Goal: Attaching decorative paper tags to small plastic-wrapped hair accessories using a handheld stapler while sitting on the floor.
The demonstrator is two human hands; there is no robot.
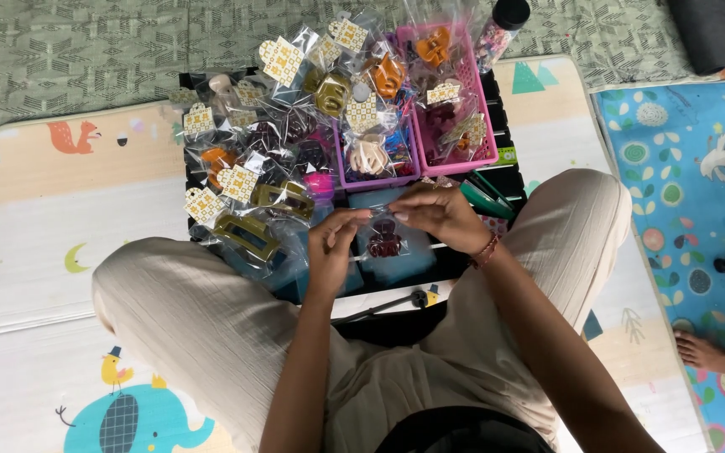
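My left hand (333, 243) and my right hand (438, 214) meet over my lap and both pinch the top of a small clear plastic bag (383, 239). A dark red hair claw clip sits inside that bag. Just beyond my hands lies a heap of packaged hair clips (270, 159) in clear bags with yellow checked tags, in olive, orange, brown and black. Behind my right hand stand two pink plastic baskets (487, 126) filled with more bagged clips.
A black tray (505, 180) holds the pile and baskets on a patterned play mat (60, 210). A jar with a black lid (501, 29) stands at the back. Another person's bare foot (711, 352) rests at the right edge on a blue mat.
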